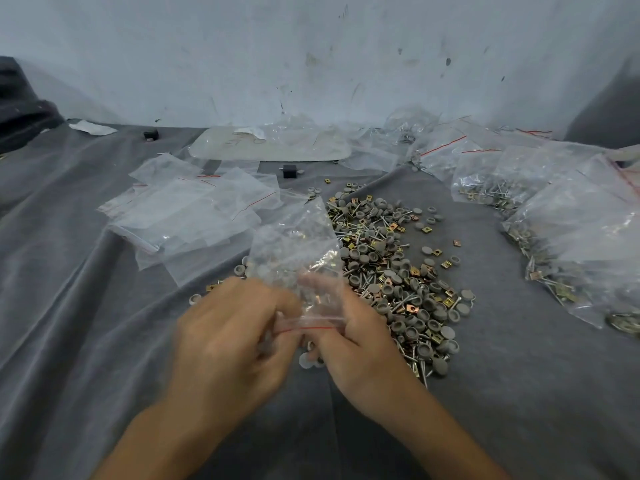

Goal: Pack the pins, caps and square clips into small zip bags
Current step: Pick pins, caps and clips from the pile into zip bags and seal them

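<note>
Listing by size: our grey worktop [104, 341]; heap of pins, caps and square clips [391, 268], central, within reach; zip bag [294, 251] above it, left hand [228, 341] and right hand [363, 351] both pinching its red-lined seal, likely to close it.

The surface is covered by a creased grey cloth [86, 323], backed by a scuffed white wall [311, 46]. Two small black blocks [151, 135] [290, 171] are set near a pale flat sheet [270, 148], possibly card. Crumpled white paper [91, 128] is seen far left.
</note>
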